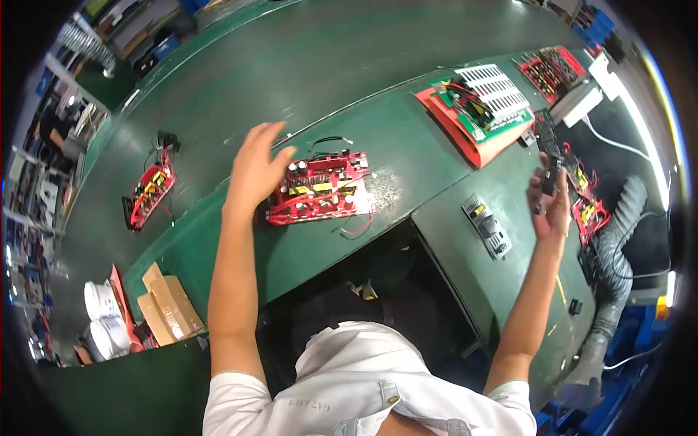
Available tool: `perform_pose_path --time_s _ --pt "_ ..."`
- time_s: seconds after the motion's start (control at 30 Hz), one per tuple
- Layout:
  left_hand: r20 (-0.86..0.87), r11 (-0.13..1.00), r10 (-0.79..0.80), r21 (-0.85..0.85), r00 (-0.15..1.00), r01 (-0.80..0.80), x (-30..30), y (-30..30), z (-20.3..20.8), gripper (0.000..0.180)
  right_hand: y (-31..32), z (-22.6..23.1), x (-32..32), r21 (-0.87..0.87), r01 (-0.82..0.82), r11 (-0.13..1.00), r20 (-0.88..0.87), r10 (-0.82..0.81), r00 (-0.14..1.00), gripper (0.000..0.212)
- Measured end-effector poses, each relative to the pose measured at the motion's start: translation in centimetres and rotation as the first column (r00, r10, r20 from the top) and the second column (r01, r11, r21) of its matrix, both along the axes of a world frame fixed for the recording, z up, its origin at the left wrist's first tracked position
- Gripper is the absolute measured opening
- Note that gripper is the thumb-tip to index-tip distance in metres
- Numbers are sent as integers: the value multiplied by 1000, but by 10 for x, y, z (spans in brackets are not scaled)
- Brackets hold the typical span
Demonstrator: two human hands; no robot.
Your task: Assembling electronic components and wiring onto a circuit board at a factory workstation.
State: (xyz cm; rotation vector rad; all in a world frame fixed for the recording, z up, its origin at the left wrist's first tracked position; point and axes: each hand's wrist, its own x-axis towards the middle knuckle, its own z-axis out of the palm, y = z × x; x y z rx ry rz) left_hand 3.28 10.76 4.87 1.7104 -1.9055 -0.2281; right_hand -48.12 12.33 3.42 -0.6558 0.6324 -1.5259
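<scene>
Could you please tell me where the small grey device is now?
In the head view, the grey device lies right of centre on the green bench, left of the right hand and below the white slotted panel.

A short line of small dark printed characters [309, 405] stands on the chest of the white short-sleeved cloth shirt [363, 370], appearing upside down. Fine pale marks run along the edge of the flat green circuit board [502, 129], too small to read. Any lettering on the red rectangular circuit board [320, 190] is likewise too small to read.
</scene>
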Motion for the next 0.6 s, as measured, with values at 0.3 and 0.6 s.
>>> perform_pose_path --time_s 0.3,0.6 --pt "-131 750 -538 376 832 544 -42 -106 -34 38 -69 -39 187 210 -232 950 -40 245 969 40" --pt "-547 908 -12 345 837 239 11 -123 -40 29 -102 -69 234 179 -448 876 -6 457 890 38"
